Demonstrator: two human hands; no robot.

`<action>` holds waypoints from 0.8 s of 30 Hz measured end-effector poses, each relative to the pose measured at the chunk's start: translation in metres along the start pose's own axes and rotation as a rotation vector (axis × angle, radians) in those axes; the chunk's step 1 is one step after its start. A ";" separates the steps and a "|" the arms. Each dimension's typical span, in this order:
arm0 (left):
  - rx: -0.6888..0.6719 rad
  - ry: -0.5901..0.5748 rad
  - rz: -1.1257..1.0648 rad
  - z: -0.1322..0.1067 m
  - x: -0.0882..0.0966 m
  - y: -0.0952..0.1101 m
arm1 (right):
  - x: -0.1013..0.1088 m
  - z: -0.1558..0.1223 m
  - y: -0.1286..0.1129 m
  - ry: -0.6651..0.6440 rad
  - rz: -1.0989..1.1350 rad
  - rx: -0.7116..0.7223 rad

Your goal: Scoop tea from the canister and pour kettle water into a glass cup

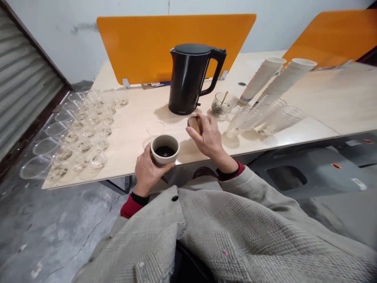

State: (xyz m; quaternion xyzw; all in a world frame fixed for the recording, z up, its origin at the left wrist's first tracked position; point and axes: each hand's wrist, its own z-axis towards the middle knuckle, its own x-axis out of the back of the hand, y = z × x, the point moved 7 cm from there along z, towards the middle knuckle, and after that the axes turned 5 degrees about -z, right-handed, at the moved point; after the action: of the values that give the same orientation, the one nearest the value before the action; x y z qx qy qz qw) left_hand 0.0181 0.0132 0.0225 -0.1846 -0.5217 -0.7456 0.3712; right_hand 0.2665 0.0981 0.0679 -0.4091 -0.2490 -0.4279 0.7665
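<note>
While the left hand [147, 171] grips a paper cup [165, 149] at the desk's [132, 129] near edge, its fingers are wrapped around the cup wall, with the thumb on the side facing the person. The cup stands upright and holds a dark layer at its bottom. Just right of the cup, the right hand [207, 137] rests over the desk near the same edge; its fingers are curled and clamped on a small brown lid [195, 124], held tilted between thumb and fingertips. Both wrists show red cuffs under grey checked sleeves [235, 220].

Behind the cup, a clear cup [155, 129] sits on the desk, touching nothing. Along the left edge, rows of clear plastic cups [79, 133] run from the near left corner toward the far side; many hold a small amount of pale material. Toward the middle of the desk, behind the right hand, stands a black kettle [190, 78], lid closed, handle pointing right. Just right of the kettle sits a glass mug [223, 104] with a spoon in it. Further right, two stacks of paper cups [277, 78] and stacks of clear cups [265, 116] lie on their sides. An orange divider [141, 43] stands along the far edge.
</note>
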 end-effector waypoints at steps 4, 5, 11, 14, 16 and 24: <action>0.004 0.014 0.000 0.001 0.001 -0.002 | -0.033 -0.005 0.045 -0.136 -0.175 -0.111; 0.007 0.015 0.000 0.002 0.001 -0.003 | -0.038 -0.006 0.047 -0.166 -0.203 -0.114; -0.017 0.041 0.028 0.002 0.004 0.000 | -0.016 0.001 0.052 -0.070 -0.183 -0.120; -0.029 0.045 0.048 0.002 0.003 -0.001 | 0.015 0.028 0.067 0.115 -0.099 -0.164; -0.039 0.047 0.046 0.003 0.003 -0.001 | 0.029 0.055 0.077 0.198 -0.099 -0.191; -0.022 0.033 0.036 0.003 0.002 -0.003 | 0.022 0.128 0.094 0.058 -0.247 -0.506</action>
State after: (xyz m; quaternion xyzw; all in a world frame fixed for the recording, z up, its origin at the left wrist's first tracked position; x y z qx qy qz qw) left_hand 0.0147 0.0159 0.0231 -0.1857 -0.5039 -0.7474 0.3912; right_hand 0.3550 0.2234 0.1141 -0.5418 -0.1601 -0.5780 0.5889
